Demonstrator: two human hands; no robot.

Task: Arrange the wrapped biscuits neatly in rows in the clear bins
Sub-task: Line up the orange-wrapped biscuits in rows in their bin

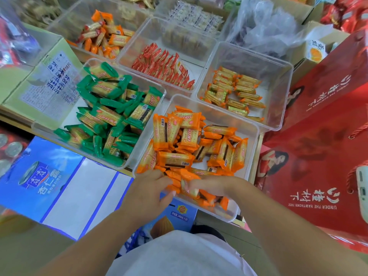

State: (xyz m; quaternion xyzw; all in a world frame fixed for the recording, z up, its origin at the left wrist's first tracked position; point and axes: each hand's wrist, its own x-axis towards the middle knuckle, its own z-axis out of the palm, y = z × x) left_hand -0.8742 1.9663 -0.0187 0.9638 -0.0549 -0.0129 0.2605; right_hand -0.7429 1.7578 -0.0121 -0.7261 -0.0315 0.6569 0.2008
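From the head camera, both hands are down at the near end of the near bin (251, 124), the clear one full of orange packs (175, 159); the left hand (147, 188) has its fingers curled round a few orange packs at the near left corner; the right hand (209, 186) pinches more of those packs just beside it, fingers bent tight on the wrappers; the rest of the orange packs lie in a messy heap, some flat, some on edge, pointing every way; I think the step now is starting the first row at the near wall; next the hands need to turn these packs the same way, stand them side by side, and press them snug; the green packs (111, 116) in the bin to the left are a jumble too; the red packs (165, 64) behind sit in tidy rows.
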